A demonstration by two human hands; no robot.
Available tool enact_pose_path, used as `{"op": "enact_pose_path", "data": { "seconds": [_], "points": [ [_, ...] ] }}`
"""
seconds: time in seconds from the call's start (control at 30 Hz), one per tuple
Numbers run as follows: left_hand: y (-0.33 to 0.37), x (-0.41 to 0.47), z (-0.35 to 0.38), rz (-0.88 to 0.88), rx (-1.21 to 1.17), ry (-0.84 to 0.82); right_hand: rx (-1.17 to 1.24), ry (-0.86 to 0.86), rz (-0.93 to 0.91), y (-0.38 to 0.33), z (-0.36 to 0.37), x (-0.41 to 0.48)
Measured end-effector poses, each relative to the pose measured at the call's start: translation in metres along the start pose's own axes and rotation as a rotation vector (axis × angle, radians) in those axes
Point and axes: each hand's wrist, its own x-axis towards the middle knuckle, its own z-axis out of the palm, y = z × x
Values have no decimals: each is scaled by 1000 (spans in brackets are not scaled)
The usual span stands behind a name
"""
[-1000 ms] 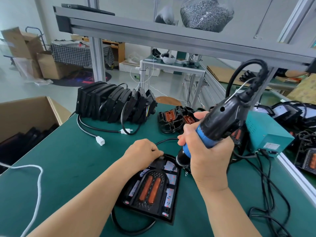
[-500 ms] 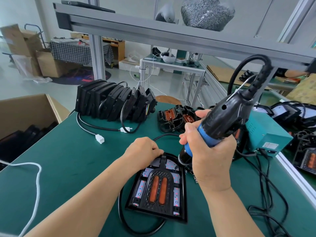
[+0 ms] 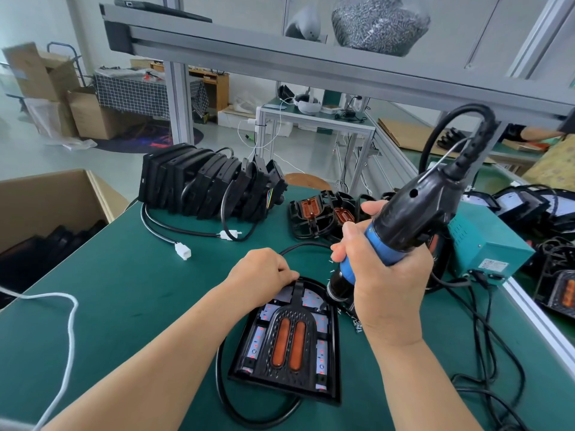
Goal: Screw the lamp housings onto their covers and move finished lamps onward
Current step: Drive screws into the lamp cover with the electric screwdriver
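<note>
Steadying one black arch-shaped lamp housing (image 3: 289, 346) with two orange oval inserts, flat near the green bench's (image 3: 124, 290) near edge, the left hand (image 3: 261, 272) clamps curled fingers on its far end. The right hand (image 3: 385, 284) is wrapped tight round one black-and-blue corded electric screwdriver (image 3: 401, 231), nose down at the housing's far-right corner (bit hidden). Far-left corner: one leaning row of black finished lamps (image 3: 211, 185), too overlapped to count. Far edge: two open black housings with orange centres (image 3: 320, 216). Right edge: one teal metal power box (image 3: 485, 244).
</note>
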Motion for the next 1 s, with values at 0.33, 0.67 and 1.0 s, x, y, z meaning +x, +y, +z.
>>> {"op": "enact_pose_path", "data": {
  "seconds": [0.33, 0.67, 1.0],
  "points": [
    [0, -2, -1, -6, -24, -8, -22, -14, 6, 0, 3, -3],
    [4, -3, 2, -22, -35, 5, -44, -14, 14, 7, 1, -7],
    [15, -5, 5, -59, 5, 21, -48, 14, 81, 11, -4, -10]
  ]
}}
